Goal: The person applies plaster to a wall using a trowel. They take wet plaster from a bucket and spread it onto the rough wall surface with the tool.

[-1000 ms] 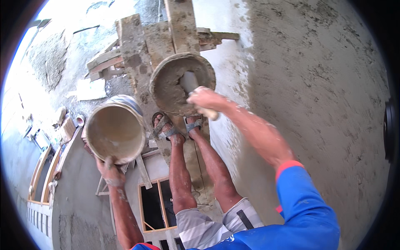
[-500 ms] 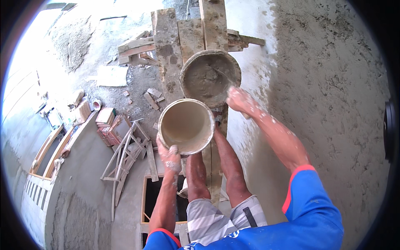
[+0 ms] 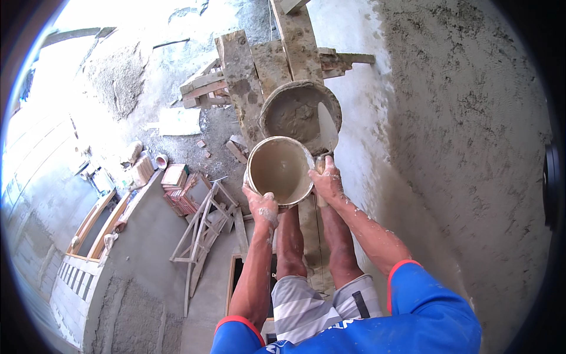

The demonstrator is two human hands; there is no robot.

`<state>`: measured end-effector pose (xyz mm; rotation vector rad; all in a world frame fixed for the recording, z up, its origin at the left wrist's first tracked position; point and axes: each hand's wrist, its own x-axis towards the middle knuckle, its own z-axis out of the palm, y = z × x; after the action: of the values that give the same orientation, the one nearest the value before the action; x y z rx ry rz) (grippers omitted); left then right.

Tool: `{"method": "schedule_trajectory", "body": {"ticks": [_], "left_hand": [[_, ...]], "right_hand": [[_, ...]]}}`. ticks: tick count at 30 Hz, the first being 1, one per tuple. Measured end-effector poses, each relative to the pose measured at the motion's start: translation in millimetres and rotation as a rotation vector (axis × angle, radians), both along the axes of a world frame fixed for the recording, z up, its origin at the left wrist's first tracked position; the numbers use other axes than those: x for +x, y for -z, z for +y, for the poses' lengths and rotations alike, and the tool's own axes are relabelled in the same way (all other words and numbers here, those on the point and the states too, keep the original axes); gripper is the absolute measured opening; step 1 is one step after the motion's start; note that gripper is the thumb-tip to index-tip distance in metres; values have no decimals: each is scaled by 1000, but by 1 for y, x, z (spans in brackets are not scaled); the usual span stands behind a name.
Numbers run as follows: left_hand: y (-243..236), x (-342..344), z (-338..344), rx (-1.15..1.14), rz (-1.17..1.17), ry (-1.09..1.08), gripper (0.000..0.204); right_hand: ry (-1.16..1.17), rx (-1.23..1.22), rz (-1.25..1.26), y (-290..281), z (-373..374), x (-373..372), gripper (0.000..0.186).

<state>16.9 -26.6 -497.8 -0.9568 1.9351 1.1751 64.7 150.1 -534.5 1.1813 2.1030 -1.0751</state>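
Note:
My left hand (image 3: pixel 262 206) grips the near-left rim of a pale bucket (image 3: pixel 280 202), which holds murky, greyish-brown liquid. At the bucket's right side my right hand (image 3: pixel 328 179) is wrapped around the wooden handle of a trowel (image 3: pixel 328 128), and its fingers touch the rim. The trowel's pointed metal blade stands up past the bucket, over the right edge of a wide round tub (image 3: pixel 266 113). Wet grey mortar (image 3: pixel 295 115) lies in that tub, just beyond the bucket.
Under my feet and the tub run rough wooden planks (image 3: pixel 239 76). Along the right rises a wall with wet plaster (image 3: pixel 460 118). Far below on the left are a wooden trestle (image 3: pixel 200 242), stacked tiles (image 3: pixel 187 192), a sand heap (image 3: pixel 121 76) and a framed opening (image 3: pixel 97 227).
The bucket has shifted right with my left hand. My right hand has come down from the tub to the bucket's side, and the trowel blade now points up and away.

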Motion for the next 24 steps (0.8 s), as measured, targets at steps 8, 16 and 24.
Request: {"method": "schedule_trajectory", "body": {"ticks": [8, 16, 24], "left_hand": [[17, -2, 4, -15, 20, 35, 64], [15, -6, 14, 88, 52, -12, 65], [-7, -23, 37, 97, -54, -135, 63]], "right_hand": [[172, -8, -36, 2, 5, -11, 60], [192, -17, -48, 11, 10, -9, 64], [181, 26, -17, 11, 16, -15, 64]]}}
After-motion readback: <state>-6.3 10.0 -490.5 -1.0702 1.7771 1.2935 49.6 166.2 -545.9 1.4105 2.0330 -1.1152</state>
